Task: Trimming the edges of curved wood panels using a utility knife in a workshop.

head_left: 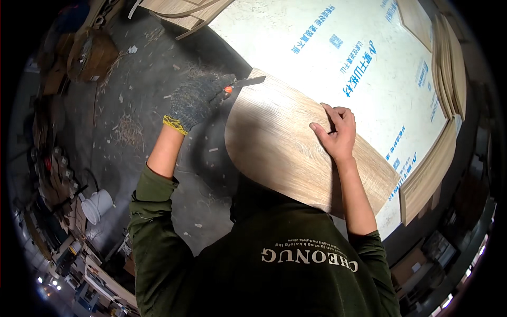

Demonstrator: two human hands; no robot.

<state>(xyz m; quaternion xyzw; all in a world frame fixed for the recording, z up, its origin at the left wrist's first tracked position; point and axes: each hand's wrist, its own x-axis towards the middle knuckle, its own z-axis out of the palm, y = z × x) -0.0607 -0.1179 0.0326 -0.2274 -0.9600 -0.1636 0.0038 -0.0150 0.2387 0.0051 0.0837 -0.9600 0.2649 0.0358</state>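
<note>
A board with a pale wood-grain face (pixel 274 137) and a rounded left end lies in front of me, over a white printed sheet (pixel 296 31). My left hand (pixel 198 98), in a dark knitted glove with a yellow cuff, is closed around a utility knife (pixel 250 81) with an orange part showing. The knife's flat grey blade points right, over the board's upper left edge; whether it touches the edge I cannot tell. My bare right hand (pixel 339 132) rests on the board's upper side, thumb and forefinger apart, the other fingers partly bent.
Several stacked boards (pixel 449 68) stand at the right edge of the white sheet. Curved wood strips (pixel 185 16) lie at the top. Shavings and scraps (pixel 129 129) litter the grey floor at left, where a white bucket (pixel 97 206) stands.
</note>
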